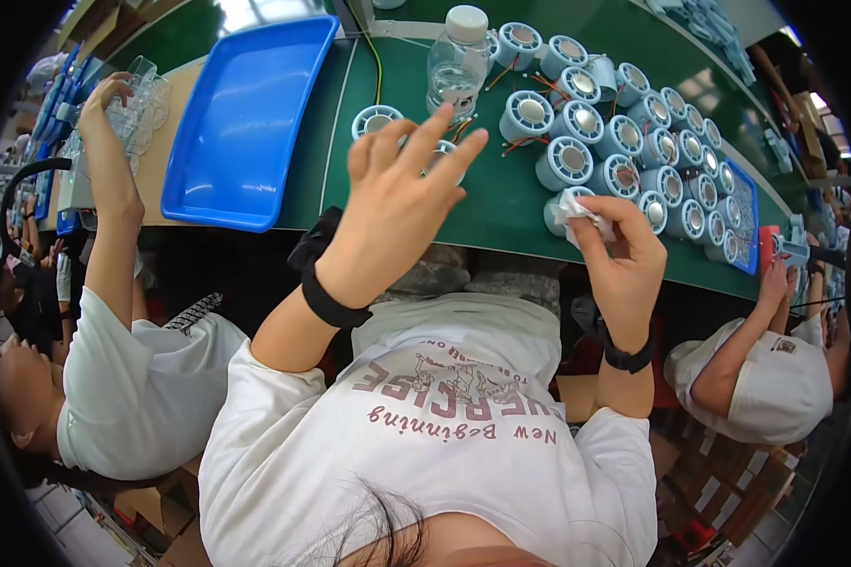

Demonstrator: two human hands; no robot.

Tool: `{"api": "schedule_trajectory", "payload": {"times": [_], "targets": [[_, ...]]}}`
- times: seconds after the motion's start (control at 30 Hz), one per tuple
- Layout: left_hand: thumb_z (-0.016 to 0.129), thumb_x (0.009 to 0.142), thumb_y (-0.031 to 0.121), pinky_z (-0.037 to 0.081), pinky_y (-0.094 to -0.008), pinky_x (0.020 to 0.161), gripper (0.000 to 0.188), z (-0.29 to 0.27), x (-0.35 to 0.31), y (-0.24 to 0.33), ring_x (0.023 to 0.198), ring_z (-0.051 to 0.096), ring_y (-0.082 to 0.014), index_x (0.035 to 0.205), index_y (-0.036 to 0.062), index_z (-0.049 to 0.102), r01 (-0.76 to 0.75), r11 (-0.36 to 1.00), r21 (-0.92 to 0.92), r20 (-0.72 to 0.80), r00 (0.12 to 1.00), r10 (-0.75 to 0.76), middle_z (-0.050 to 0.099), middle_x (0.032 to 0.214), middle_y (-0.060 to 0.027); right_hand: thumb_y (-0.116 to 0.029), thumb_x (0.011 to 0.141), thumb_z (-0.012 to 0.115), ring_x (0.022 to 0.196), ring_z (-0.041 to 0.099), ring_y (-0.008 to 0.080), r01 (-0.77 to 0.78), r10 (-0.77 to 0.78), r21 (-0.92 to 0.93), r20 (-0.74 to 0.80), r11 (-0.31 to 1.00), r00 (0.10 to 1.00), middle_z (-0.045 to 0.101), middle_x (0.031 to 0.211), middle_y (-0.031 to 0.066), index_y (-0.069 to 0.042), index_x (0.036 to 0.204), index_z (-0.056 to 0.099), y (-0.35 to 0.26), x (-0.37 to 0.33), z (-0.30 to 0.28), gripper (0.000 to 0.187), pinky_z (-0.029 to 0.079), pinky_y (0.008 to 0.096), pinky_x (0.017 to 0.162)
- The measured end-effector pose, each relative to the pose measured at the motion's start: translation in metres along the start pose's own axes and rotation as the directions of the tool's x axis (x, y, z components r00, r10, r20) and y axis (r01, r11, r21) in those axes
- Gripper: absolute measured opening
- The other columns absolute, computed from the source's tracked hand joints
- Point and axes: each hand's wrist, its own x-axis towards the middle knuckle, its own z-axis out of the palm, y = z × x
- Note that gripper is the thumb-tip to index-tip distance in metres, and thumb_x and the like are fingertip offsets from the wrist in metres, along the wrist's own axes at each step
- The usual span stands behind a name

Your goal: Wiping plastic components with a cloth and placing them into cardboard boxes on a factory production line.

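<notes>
My left hand [397, 203] is raised over the table's near edge, fingers spread, with nothing in it. Partly behind its fingers are a light blue round housing [373, 118] with a slotted rim and a second similar one. My right hand [626, 255] pinches a crumpled white wipe [577, 214] between thumb and fingers. The wipe is over or against a light blue housing [551, 219] at the front of the group; whether they touch is unclear. Many more such housings [570, 163], with silver discs in their tops and thin red and dark wires, stand to the right.
A clear bottle [452, 71] with a white cap stands beyond my left hand. On the left lies a large blue tray [184, 180]; a smaller blue tray [749, 248] is at the far right. Co-workers sit on both sides, one arm [113, 180] reaching toward clear plastic parts.
</notes>
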Motion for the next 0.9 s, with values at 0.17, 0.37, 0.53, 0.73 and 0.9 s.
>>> {"api": "schedule_trajectory", "payload": {"times": [0.17,0.37,0.53,0.73,0.9], "targets": [[0.071,0.073,0.003,0.038,-0.0397,0.095,0.068,-0.014,0.008,-0.055,0.114,0.048,-0.0313,0.136,0.0173,0.049,0.112,0.985,0.129,-0.072,0.992,-0.104,0.045,0.139,-0.0124,-0.005,0.088,0.067,0.081,0.059,0.0072,-0.253,0.268,0.172,-0.072,0.952,0.961,0.063,0.098,0.0048,0.000,0.104,0.062,-0.012,0.005,-0.022,0.017,0.046,0.0178,0.065],[0.070,0.072,0.000,0.048,-0.0389,0.085,0.060,-0.008,0.014,-0.086,0.098,0.056,-0.0309,0.128,0.0129,0.055,0.040,0.979,-0.198,0.125,0.992,-0.015,0.056,0.115,-0.0126,-0.006,0.089,0.066,0.082,0.059,0.0069,-0.175,0.188,0.138,-0.090,0.975,0.978,0.064,0.101,0.0055,0.000,0.106,0.062,-0.006,0.018,-0.014,0.018,0.049,0.0195,0.067],[0.073,0.071,0.003,0.050,-0.0352,0.082,0.061,-0.025,0.011,-0.087,0.094,0.058,-0.0281,0.128,0.0155,0.057,0.348,0.881,-0.320,0.216,0.932,-0.290,0.054,0.103,-0.0121,-0.004,0.090,0.064,0.083,0.060,0.0081,0.042,-0.021,0.116,-0.178,0.992,0.984,0.063,0.105,0.0069,0.000,0.107,0.062,-0.011,0.035,-0.004,0.017,0.050,0.0206,0.070],[0.077,0.070,0.007,0.050,-0.0344,0.081,0.058,-0.016,0.004,-0.081,0.093,0.059,-0.0248,0.125,0.0135,0.060,0.315,0.894,-0.319,0.111,0.949,-0.295,0.054,0.101,-0.0105,0.001,0.087,0.065,0.085,0.061,0.0113,0.125,-0.105,0.087,-0.202,0.988,0.974,0.060,0.110,0.0090,0.002,0.105,0.064,-0.009,0.037,0.002,0.018,0.051,0.0223,0.070],[0.076,0.074,0.008,0.050,-0.0309,0.082,0.064,-0.024,-0.006,-0.081,0.096,0.058,-0.0182,0.134,0.0069,0.052,0.124,0.540,-0.832,-0.032,0.962,-0.270,0.055,0.107,-0.0082,0.001,0.086,0.066,0.092,0.061,0.0150,0.060,-0.058,0.006,-0.156,0.998,0.986,0.060,0.112,0.0103,0.002,0.107,0.063,-0.015,0.026,0.004,0.022,0.053,0.0245,0.072]]}}
